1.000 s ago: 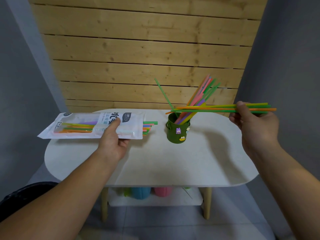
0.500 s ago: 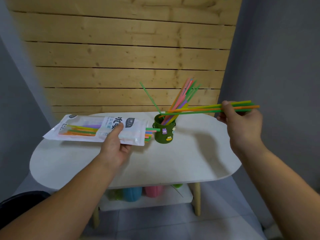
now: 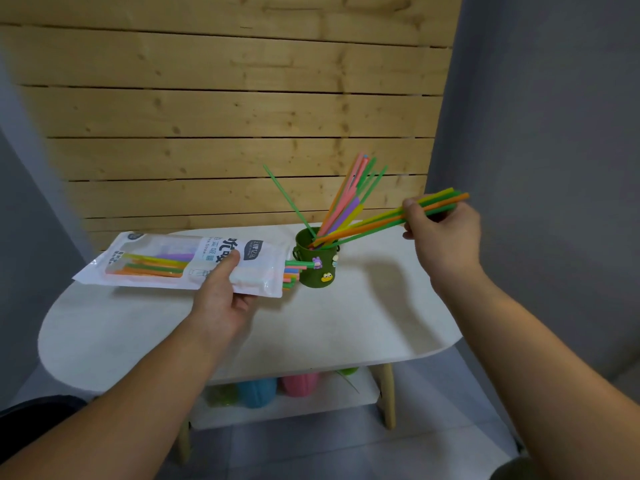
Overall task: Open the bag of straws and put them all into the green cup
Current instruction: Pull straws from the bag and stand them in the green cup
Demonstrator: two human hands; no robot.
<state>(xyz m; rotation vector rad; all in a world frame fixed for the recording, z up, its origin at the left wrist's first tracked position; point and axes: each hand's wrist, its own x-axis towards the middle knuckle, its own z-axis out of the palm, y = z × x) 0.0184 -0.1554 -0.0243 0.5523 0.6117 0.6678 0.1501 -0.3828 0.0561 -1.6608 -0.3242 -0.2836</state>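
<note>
**Straw transfer: batch at cup mouth, bag part full**

1. Bag (image 3: pixel 180 261), qty 1. White pouch w/ clear window, lying crosswise over far-left of table (image 3: pixel 346 323). Can't tell if its left corner touches the top. Mouth faces right, already open.
2. Straws in bag (image 3: pixel 152 266). Orange, green, yellow and purple seen thru window. Approx 6+, exact no. not countable. Their right ends (image 3: pixel 292 271) stick out of the mouth, just beside the cup.
3. Left hand (image 3: pixel 221 299). Pinches bag near its open end, thumb on top, fingers under.
4. Green cup (image 3: pixel 317 265), qty 1. Upright, centre-far of table, 3 small stickers on its near side.
5. Straws in cup (image 3: pixel 346 202). Approx 8, fanned up and right, plus 1 thin green one leaning left.
6. Held bundle (image 3: pixel 381 221). Approx 4-5 straws (yellow, orange, green), tilted, low ends at the cup rim.
7. Right hand (image 3: pixel 443 237). Thumb and fingers pinch the bundle near its high right end.
8. Lower shelf: 1 blue cup (image 3: pixel 258 393), 1 pink cup (image 3: pixel 299 384). A green item is partly hidden.

Step in hand, as I read it: feeding this batch into the cup. Next move: tip the bundle steeper so the ends drop inside, let go, then reach back for the ends poking from the bag. Task approx half done.
</note>
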